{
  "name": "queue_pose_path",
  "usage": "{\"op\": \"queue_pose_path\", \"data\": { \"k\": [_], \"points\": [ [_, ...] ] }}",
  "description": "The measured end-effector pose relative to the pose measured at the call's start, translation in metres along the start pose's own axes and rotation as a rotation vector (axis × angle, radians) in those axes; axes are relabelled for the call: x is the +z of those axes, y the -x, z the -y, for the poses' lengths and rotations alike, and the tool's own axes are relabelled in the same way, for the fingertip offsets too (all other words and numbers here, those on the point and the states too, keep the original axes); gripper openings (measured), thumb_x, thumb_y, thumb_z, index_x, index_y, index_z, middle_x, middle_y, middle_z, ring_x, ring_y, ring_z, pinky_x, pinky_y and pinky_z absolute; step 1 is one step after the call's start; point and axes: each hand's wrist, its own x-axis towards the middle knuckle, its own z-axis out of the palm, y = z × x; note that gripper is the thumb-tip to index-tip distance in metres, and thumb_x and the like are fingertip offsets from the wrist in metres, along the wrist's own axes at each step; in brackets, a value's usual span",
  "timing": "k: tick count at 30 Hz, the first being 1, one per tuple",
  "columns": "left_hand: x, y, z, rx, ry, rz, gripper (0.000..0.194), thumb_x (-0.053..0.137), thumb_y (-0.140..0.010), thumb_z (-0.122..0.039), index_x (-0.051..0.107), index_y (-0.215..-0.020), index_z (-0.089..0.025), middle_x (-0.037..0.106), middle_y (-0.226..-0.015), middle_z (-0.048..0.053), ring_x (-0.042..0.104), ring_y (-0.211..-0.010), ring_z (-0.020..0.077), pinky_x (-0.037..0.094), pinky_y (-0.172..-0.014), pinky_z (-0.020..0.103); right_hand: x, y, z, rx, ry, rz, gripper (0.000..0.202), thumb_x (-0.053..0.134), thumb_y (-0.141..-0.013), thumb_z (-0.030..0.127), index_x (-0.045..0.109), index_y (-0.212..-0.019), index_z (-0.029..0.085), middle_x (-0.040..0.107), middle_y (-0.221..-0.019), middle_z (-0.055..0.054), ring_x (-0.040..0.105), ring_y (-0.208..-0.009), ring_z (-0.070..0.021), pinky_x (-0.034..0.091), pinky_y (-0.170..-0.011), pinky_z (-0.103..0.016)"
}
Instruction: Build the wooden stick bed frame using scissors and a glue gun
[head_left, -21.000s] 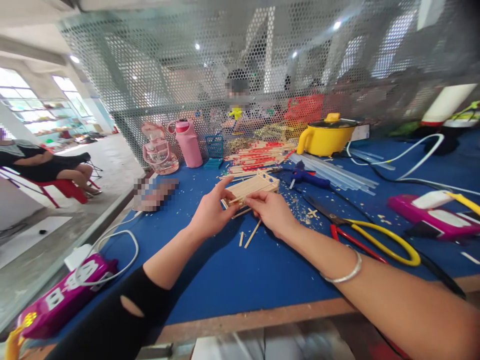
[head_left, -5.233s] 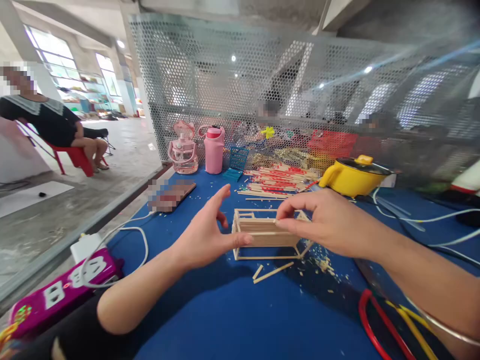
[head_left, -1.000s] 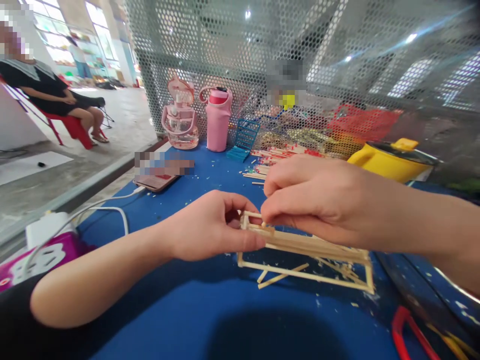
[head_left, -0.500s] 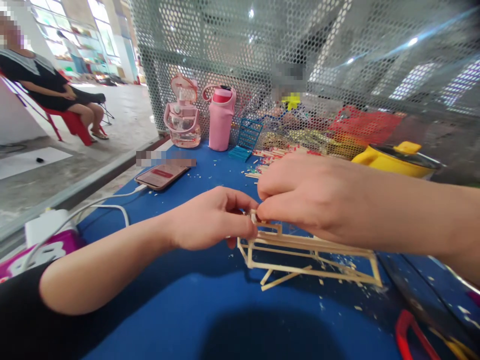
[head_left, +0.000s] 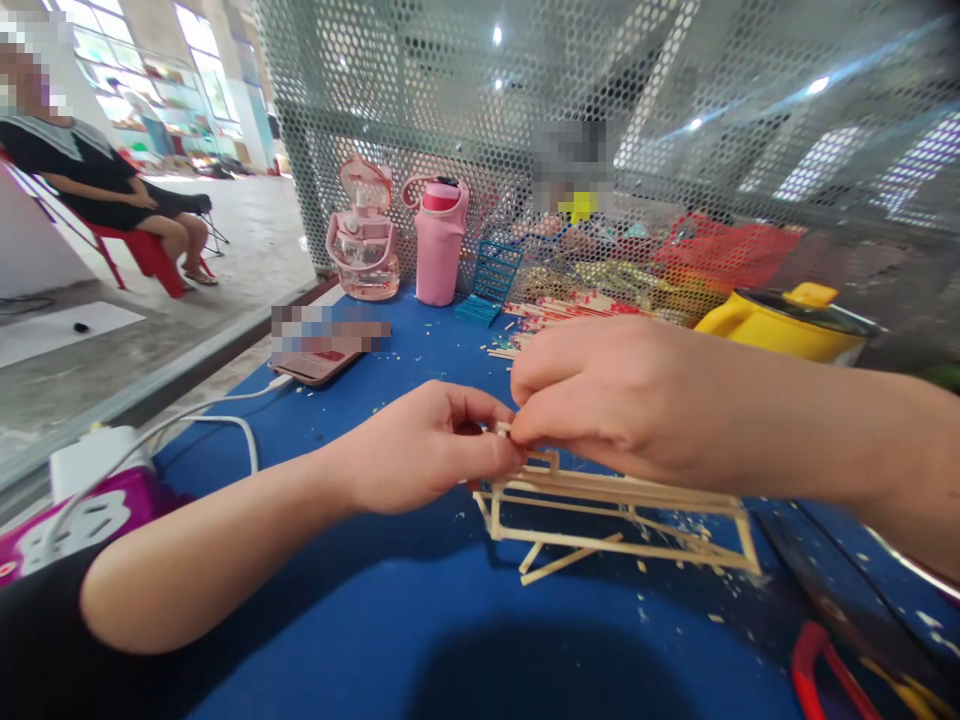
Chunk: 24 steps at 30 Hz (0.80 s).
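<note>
A frame of thin wooden sticks (head_left: 622,545) stands on the blue table (head_left: 330,640), right of centre. At its left end, my left hand (head_left: 427,445) pinches a small wooden piece (head_left: 502,428) between thumb and fingers. Against that same piece press the thumb and fingertips of my right hand (head_left: 600,390), which comes in from the right above the frame. My fingers partly cover the piece and the frame's upper left corner. Two loose sticks (head_left: 571,560) lie by the frame's near side.
Two pink bottles (head_left: 439,245), a blue rack (head_left: 491,285) and red-tipped sticks (head_left: 577,305) stand or lie along the mesh panel (head_left: 450,100). A phone (head_left: 322,365) with a cable is at left, a yellow pot (head_left: 780,325) and red handle (head_left: 814,660) at right. A person (head_left: 97,190) sits far left.
My left thumb has shifted slightly right over the small piece, covering more of the frame's corner. My right hand has moved only slightly and keeps its pinch.
</note>
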Motion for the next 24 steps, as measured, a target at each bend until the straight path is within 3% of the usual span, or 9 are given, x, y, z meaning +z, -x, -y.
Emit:
{"op": "queue_pose_path", "data": {
  "k": [4,8,14,24],
  "points": [
    [0.003,0.0,0.001,-0.018,0.021,-0.018,0.014,0.059,-0.077,-0.026,0.063,-0.08,-0.013,0.05,-0.064,-0.004,0.043,-0.06,0.0085,0.036,-0.059,0.022,0.002,0.002,0.0,0.053,-0.124,-0.059,0.023,0.048,-0.088,0.02,0.07,-0.084,0.024,0.062,-0.077,-0.002,0.055,-0.069,-0.0145,0.041,-0.062,-0.029],
    [0.004,0.001,0.001,-0.022,0.042,-0.022,0.015,0.058,-0.078,-0.026,0.063,-0.083,-0.013,0.053,-0.068,-0.002,0.045,-0.062,0.0091,0.039,-0.062,0.023,0.0,0.004,0.001,0.28,-0.331,-0.127,0.017,0.059,-0.08,0.022,0.064,-0.095,0.025,0.066,-0.081,0.001,0.06,-0.07,-0.0142,0.044,-0.061,-0.026],
    [0.005,0.002,-0.001,-0.048,0.015,-0.053,0.013,0.059,-0.076,-0.026,0.062,-0.079,-0.014,0.055,-0.067,-0.002,0.046,-0.061,0.0094,0.04,-0.061,0.023,0.008,0.001,0.002,0.548,-0.63,-0.118,0.01,0.058,-0.076,0.027,0.059,-0.085,0.023,0.065,-0.067,0.004,0.058,-0.057,-0.0112,0.042,-0.048,-0.023],
    [0.006,0.001,0.0,-0.043,-0.01,-0.06,0.019,0.059,-0.076,-0.028,0.064,-0.086,-0.013,0.06,-0.074,0.0,0.05,-0.064,0.0107,0.042,-0.063,0.024,0.024,-0.004,-0.002,0.601,-0.713,-0.099,0.008,0.063,-0.076,0.031,0.065,-0.078,0.024,0.067,-0.066,0.005,0.06,-0.056,-0.0104,0.043,-0.045,-0.02]
  ]
}}
